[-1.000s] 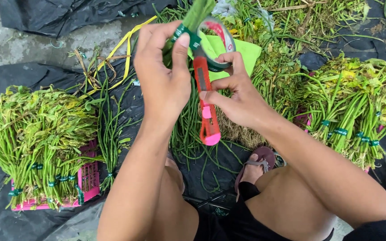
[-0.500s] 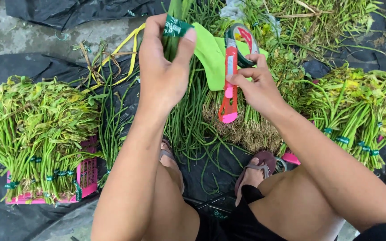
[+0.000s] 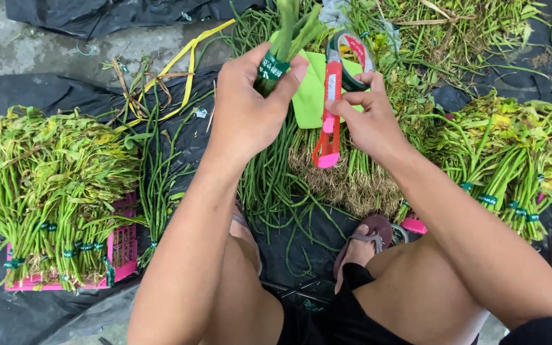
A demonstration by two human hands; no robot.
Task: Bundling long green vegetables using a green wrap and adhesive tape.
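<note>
Left hand (image 3: pixel 244 112): grip closed around a slim bundle of long green stalks (image 3: pixel 285 32), thumb and fingers wrapped just below a dark green tape band (image 3: pixel 271 66) that circles the stems. The bundle stands roughly upright, tops running out of the top edge of view.

Right hand (image 3: pixel 368 121): grip closed on an orange-red plastic tape dispenser with a pink handle end (image 3: pixel 328 121), held nearly vertical, pink end down. A roll of dark green tape (image 3: pixel 351 61) sits at its upper end, just beside the held bundle (whether tape from the roll joins the band, cannot tell). The two hands are close together but not touching.

Directly behind both hands: a flat bright-green plastic sheet (image 3: pixel 311 92), lying over loose long green stalks (image 3: pixel 269 179) spread on black plastic ground sheeting (image 3: pixel 7 96).

Further out, to the person's left: a stack of banded green stalk bundles with yellowing leaves (image 3: pixel 52 185) resting on a pink plastic crate (image 3: pixel 119 246). Yellow strapping (image 3: pixel 183 57) lies curled on the sheeting nearby. To the person's right: a second pile of banded bundles (image 3: pixel 506 166), each tied with green tape.

Below the hands: the person's bare knees, one foot in a brown sandal (image 3: pixel 368 233). Bare grey concrete floor (image 3: pixel 33 48) shows at upper left.
</note>
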